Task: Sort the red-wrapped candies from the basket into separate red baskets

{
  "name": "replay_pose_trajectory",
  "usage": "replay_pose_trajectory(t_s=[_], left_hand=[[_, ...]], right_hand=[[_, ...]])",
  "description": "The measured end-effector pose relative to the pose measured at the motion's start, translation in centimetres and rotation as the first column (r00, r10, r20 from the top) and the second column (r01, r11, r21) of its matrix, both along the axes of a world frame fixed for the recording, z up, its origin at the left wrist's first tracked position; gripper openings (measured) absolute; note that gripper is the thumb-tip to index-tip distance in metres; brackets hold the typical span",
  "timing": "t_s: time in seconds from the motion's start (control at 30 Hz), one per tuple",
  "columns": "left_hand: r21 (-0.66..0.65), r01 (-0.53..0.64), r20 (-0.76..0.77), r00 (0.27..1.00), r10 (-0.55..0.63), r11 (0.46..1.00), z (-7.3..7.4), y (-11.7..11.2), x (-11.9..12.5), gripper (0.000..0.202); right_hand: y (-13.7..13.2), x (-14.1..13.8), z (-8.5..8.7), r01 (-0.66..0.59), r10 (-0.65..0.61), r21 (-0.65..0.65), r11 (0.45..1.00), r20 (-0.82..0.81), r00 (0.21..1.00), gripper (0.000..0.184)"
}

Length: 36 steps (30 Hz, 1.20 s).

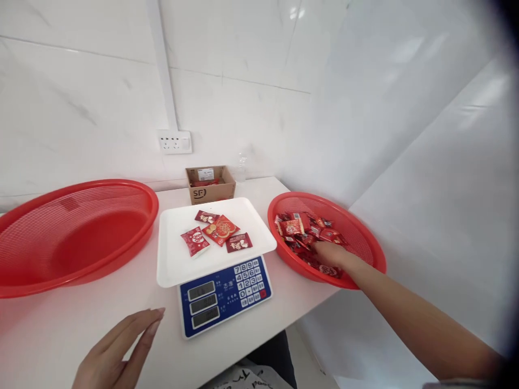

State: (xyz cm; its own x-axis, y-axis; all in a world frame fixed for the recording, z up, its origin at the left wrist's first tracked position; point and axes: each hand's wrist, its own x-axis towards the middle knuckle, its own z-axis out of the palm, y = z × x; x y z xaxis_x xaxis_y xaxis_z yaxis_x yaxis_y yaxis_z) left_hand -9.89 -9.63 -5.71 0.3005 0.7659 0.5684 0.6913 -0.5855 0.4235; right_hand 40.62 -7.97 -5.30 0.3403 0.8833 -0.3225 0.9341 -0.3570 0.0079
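Observation:
My left hand (121, 346) hovers at the front of the table, left of the scale's display. Its thumb and fingertips are brought together with nothing between them. My right hand (329, 254) reaches into the right red basket (367, 246), down among red snack packets (294, 227); its fingers are hidden there, so its grip does not show. Between the hands stands a digital scale (225, 302) with a blue keypad panel and a white tray (174, 265). Several packets lie on the tray: a larger orange-red one (221, 230), a red one (195, 241) and smaller dark red ones (239, 242).
Another large red mesh basket (105, 259) stands on the left of the white table (162, 367). Behind the scale sits a cardboard box (217, 193) with red packets inside, beside a clear plastic bottle (241, 166). A wall socket (175, 142) is above; walls border the back and right.

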Motion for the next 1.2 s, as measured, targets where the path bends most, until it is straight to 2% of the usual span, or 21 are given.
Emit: replay_pose_trajectory(t_s=[0.1,0.2,0.27,0.37,0.5,0.57,0.63,0.7,0.77,0.9,0.97,1.0,1.03,1.1,1.2], left_hand=[[-0.011,0.075,-0.049,0.996,-0.076,0.997,1.2,-0.2,0.4,0.021],[0.035,0.075,-0.021,0.997,-0.075,0.997,2.4,-0.3,0.8,0.021],[0.059,0.075,-0.011,0.997,-0.075,0.995,2.8,-0.4,0.9,0.02],[0.038,0.072,-0.009,0.997,-0.072,0.997,2.8,-0.6,0.7,0.02],[-0.008,0.059,-0.015,0.998,-0.059,0.998,2.2,-1.0,0.2,0.019],[-0.015,0.058,-0.021,0.998,-0.058,0.998,2.0,-1.1,0.2,0.018],[-0.008,0.068,-0.028,0.997,-0.069,0.998,2.1,-1.0,0.6,0.017],[0.004,0.089,-0.039,0.995,-0.089,0.996,2.2,-0.9,1.0,0.017],[0.023,0.107,-0.047,0.993,-0.105,0.994,2.4,-0.9,1.4,0.016],[0.033,0.102,-0.057,0.993,-0.1,0.994,2.4,-1.1,1.7,0.016],[0.016,0.086,-0.053,0.995,-0.085,0.996,2.3,-1.3,1.5,0.017],[0.007,0.078,-0.047,0.996,-0.077,0.997,2.3,-1.5,1.3,0.017],[-0.002,0.069,-0.04,0.997,-0.069,0.998,2.2,-1.6,1.0,0.018],[-0.017,0.047,-0.026,0.999,-0.048,0.999,2.0,-1.8,0.4,0.019],[-0.031,0.002,-0.02,1.0,-0.003,1.0,1.7,-2.0,-0.4,0.019]], right_hand=[[0.1,0.0,0.2,-0.01,0.009,-0.01,1.0,-0.024,1.0,0.006],[-0.1,0.3,0.9,0.007,-0.006,0.03,1.0,-0.045,0.999,0.011],[-0.3,0.8,1.5,0.036,-0.032,0.077,0.996,-0.049,0.998,0.013],[-1.0,1.6,2.7,0.142,-0.132,0.197,0.97,-0.063,0.989,0.017],[-2.2,1.2,4.9,0.259,-0.267,0.382,0.887,-0.035,0.963,0.013],[-2.9,-0.6,6.2,0.287,-0.279,0.552,0.783,-0.102,0.955,0.013],[-3.3,-3.6,7.4,0.317,-0.196,0.674,0.668,-0.252,0.948,0.014],[-3.3,-7.3,8.2,0.374,-0.084,0.699,0.61,-0.413,0.907,0.016],[-2.7,-11.1,8.3,0.372,0.022,0.661,0.652,-0.506,0.862,0.016],[0.1,-17.3,6.8,0.204,0.33,0.612,0.764,-0.642,0.692,0.02],[1.6,-19.3,5.9,0.198,0.385,0.582,0.789,-0.719,0.578,0.023],[2.2,-20.0,5.6,0.189,0.404,0.588,0.786,-0.721,0.563,0.024],[2.6,-20.4,5.4,0.181,0.42,0.611,0.77,-0.7,0.578,0.025],[2.7,-20.6,5.4,0.155,0.435,0.685,0.712,-0.603,0.669,0.029],[1.4,-19.1,5.7,0.17,0.369,0.759,0.628,-0.483,0.794,0.033]])
